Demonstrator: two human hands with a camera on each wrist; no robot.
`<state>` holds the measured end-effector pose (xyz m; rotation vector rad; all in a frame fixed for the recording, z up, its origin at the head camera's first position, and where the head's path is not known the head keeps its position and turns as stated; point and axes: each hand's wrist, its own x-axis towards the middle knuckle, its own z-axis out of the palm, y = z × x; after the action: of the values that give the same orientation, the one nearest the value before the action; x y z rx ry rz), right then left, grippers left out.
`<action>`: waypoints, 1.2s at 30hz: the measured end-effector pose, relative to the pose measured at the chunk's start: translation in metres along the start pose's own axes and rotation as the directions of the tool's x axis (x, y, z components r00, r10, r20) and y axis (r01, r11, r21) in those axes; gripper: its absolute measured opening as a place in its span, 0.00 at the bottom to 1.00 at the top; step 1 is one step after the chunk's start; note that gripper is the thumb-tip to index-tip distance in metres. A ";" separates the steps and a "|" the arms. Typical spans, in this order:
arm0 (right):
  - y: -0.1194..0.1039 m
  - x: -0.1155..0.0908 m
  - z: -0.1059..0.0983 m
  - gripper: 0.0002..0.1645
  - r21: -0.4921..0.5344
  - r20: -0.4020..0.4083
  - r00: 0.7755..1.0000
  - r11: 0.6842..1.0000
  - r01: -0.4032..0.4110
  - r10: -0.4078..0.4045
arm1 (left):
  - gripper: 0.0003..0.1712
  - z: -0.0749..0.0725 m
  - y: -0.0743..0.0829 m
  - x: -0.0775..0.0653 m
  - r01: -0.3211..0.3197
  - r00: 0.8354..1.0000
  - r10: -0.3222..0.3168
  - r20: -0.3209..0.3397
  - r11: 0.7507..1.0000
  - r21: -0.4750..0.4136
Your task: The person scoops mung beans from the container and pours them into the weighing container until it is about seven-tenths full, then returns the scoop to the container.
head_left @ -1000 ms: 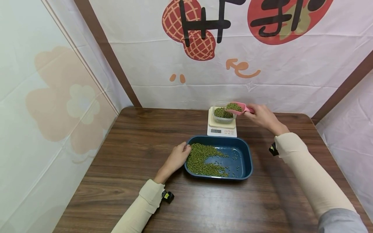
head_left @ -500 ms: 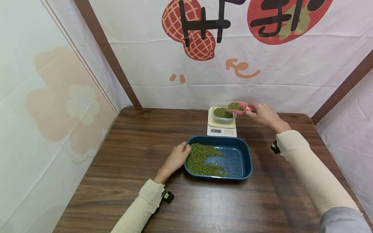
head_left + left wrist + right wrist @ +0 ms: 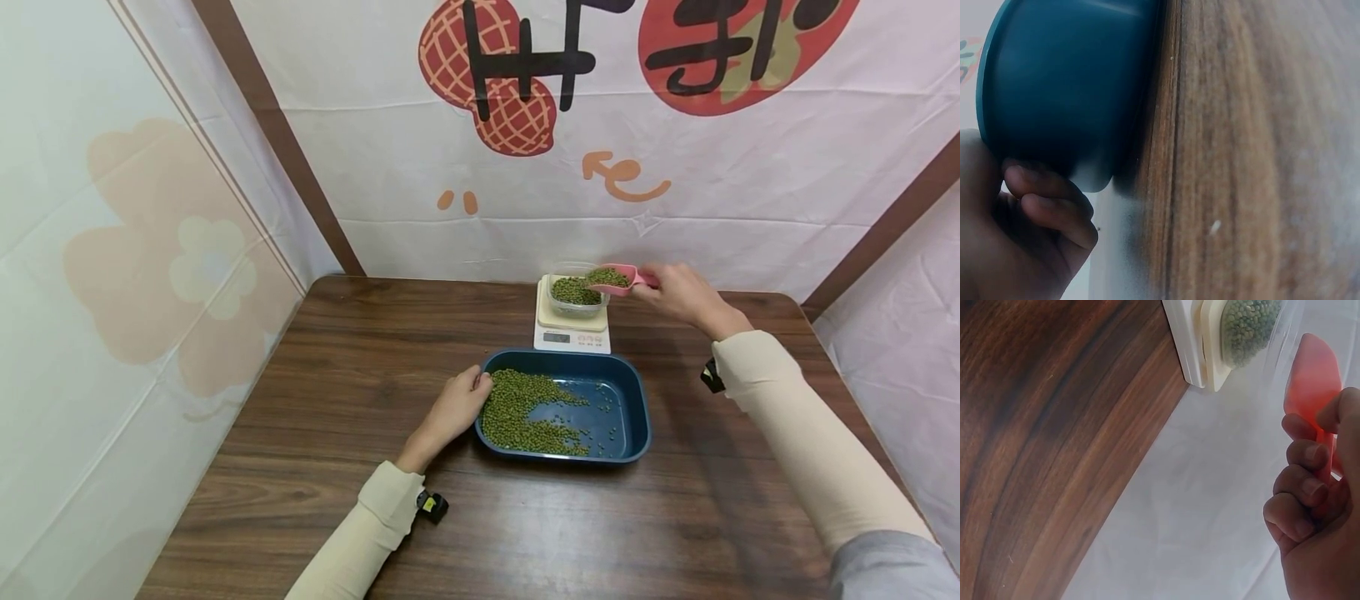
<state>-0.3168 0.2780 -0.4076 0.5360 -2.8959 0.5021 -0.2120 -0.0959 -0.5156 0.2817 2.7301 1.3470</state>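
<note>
My right hand (image 3: 678,296) grips the handle of a pink scoop (image 3: 621,290), seen from below in the right wrist view. Green beans, likely mung beans (image 3: 606,276), fill the scoop, which is held over the right rim of a clear plastic container (image 3: 576,309). More beans lie inside that container, which stands on a white kitchen scale (image 3: 572,340). At the near side is a blue tray (image 3: 637,408) with beans heaped mostly on its left. My left hand (image 3: 453,406) holds the tray's left rim, its fingers curled against the outer wall in the left wrist view.
Everything stands on a dark wooden table (image 3: 360,375). A printed cloth (image 3: 420,242) hangs behind the table's far edge, close to the scale. Another cloth wall (image 3: 150,292) rises on the left. The scale's display is too small to read.
The right hand and scoop have shifted slightly right over the container's rim, then stayed nearly still. The left hand and tray have not moved.
</note>
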 end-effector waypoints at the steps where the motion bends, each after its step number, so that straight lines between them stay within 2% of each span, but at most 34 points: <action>1: 0.000 0.000 -0.001 0.14 0.001 0.008 1.000 1.000 -0.005 0.005 | 0.19 0.000 0.000 0.000 0.001 1.000 -0.001 0.001 1.000 -0.001; 7: -0.001 0.002 -0.004 0.18 -0.002 0.049 0.998 1.000 -0.029 0.029 | 0.19 -0.001 0.001 0.000 0.007 1.000 -0.007 0.007 1.000 -0.011; 21: -0.004 0.006 -0.007 0.20 -0.017 0.083 0.996 1.000 -0.020 0.021 | 0.19 0.000 -0.001 0.000 0.011 1.000 -0.011 0.002 1.000 -0.013; 36: -0.008 0.012 -0.011 0.15 -0.052 0.079 0.997 0.999 0.012 -0.008 | 0.20 0.001 -0.002 0.000 0.002 1.000 -0.002 0.010 1.000 -0.020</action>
<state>-0.3237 0.2707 -0.3924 0.5752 -2.9697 0.4109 -0.2126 -0.0967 -0.5177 0.2838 2.7062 1.3684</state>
